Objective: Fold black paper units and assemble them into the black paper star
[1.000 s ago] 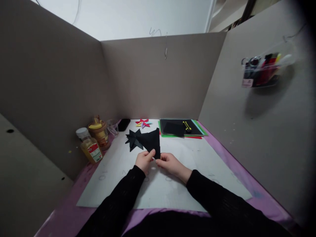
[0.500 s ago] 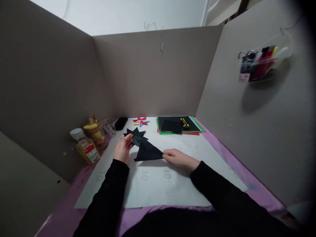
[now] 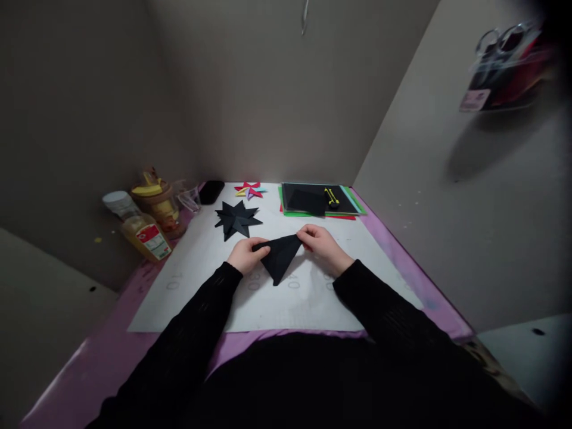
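A folded triangle of black paper point(image 3: 280, 257) is held between my two hands above the white sheet. My left hand point(image 3: 248, 253) pinches its left corner, thumb on top. At the upper right corner, my right hand point(image 3: 322, 243) grips it between thumb and fingertips. The triangle's third point hangs down toward me. Just beyond my left hand lies a many-pointed black paper star point(image 3: 237, 219), flat on the sheet and touched by neither hand.
The white sheet point(image 3: 201, 304) covers a pink tabletop. A small coloured paper star point(image 3: 250, 190), a phone point(image 3: 211, 192) and stacked coloured paper point(image 3: 301, 199) with a yellow cutter point(image 3: 331, 198) lie behind. A glue bottle point(image 3: 151, 241) and jar point(image 3: 161, 208) stand left. A tool holder point(image 3: 504, 74) hangs right.
My left hand has left the black star and taken the triangle's left corner. The triangle has turned, its point now facing me. The view has tilted downward.
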Tool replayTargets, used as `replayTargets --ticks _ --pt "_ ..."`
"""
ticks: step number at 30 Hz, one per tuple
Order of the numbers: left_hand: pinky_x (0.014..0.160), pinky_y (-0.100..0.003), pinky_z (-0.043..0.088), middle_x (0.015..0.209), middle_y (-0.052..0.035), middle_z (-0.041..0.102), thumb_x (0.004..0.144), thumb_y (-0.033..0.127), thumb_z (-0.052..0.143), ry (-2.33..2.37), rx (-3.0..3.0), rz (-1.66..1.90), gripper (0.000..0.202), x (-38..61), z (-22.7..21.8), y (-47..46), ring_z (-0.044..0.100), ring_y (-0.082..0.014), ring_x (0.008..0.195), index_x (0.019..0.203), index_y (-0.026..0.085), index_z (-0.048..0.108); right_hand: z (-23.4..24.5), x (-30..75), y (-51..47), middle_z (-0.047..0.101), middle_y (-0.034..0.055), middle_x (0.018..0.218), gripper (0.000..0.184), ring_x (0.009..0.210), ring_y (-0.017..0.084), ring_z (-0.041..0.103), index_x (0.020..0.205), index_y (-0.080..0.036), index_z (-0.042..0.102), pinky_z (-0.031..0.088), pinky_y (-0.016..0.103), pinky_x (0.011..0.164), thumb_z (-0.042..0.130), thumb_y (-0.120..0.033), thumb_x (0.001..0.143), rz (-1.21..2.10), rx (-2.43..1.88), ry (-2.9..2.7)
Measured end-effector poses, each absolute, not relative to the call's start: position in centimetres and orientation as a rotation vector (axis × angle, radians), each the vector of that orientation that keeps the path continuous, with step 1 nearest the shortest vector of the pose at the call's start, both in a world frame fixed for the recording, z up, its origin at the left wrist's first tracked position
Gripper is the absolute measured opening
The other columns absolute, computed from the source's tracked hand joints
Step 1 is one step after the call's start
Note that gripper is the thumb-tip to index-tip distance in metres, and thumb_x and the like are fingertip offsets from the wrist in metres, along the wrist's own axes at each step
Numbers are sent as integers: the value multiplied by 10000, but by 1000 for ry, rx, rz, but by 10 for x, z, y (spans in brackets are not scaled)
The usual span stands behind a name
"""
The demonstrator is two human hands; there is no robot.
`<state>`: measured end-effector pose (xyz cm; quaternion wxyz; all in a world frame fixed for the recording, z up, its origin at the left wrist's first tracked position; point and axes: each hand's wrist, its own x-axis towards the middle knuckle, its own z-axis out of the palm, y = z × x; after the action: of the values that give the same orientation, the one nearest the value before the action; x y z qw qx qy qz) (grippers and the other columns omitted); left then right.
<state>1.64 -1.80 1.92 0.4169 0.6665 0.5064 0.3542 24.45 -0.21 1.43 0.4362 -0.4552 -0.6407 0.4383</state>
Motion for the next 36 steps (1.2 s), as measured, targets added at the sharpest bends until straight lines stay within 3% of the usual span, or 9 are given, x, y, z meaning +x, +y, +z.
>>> replayTargets --ticks 3,6,9,11,15,24,31,36 --pt "516 -239 468 727 -41 673 699 292 625 1335 1581 965 286 15 20 -19 581 -143 570 936 143 682 10 243 -1 494 -25 621 201 520 103 439 768 -177 523 374 231 513 526 -376 790 1024 -1146 -1621" --pt "455 -214 459 755 -41 661 692 258 629 1390 1444 1069 295 14 19 -17 566 -123 534 962 146 665 6 241 -1 553 71 968 310 790 183 536 1062 -198 491 465 336 685 531 -284 766 643 -1195 -1647" --pt "428 -203 457 885 -51 649 691 208 617 1400 1352 1135 349 13 13 -12 545 -83 472 1036 166 632 5 238 -4 444 120 1232 486 1140 253 411 1206 -208 436 379 451 937 495 -123 731 215 -1124 -1880" --pt "409 -201 448 942 -59 637 685 178 609 1398 1291 1139 384 12 8 -8 523 -58 417 1069 171 609 4 234 -7 415 115 1280 521 1228 258 324 1209 -207 457 310 473 1012 470 -56 711 89 -1024 -2088" --pt "410 -204 449 888 -55 635 661 152 612 1321 1184 1143 379 14 3 -5 511 -52 398 1040 144 608 2 225 -9 411 107 1298 502 1230 279 308 1195 -215 498 324 496 1006 522 -75 713 -15 -920 -2276" --pt "536 -206 462 796 -25 647 577 220 708 1060 965 1215 449 16 21 -17 588 -106 609 1010 154 606 0 224 -14 435 101 1210 321 904 199 529 1045 -248 620 501 384 799 517 -105 777 76 -852 -1957" --pt "601 -241 467 703 9 643 496 196 768 967 893 1214 401 19 26 -24 596 -109 606 860 152 605 8 224 -24 477 100 1284 330 1129 220 503 1056 -247 626 461 405 919 474 -95 805 262 -640 -1986" --pt "513 -198 423 591 34 601 523 260 789 961 1024 1054 308 7 27 -20 562 -89 528 708 144 572 16 223 -28 552 105 1223 261 1087 204 550 956 -222 661 481 376 892 504 -93 792 351 -565 -2009"
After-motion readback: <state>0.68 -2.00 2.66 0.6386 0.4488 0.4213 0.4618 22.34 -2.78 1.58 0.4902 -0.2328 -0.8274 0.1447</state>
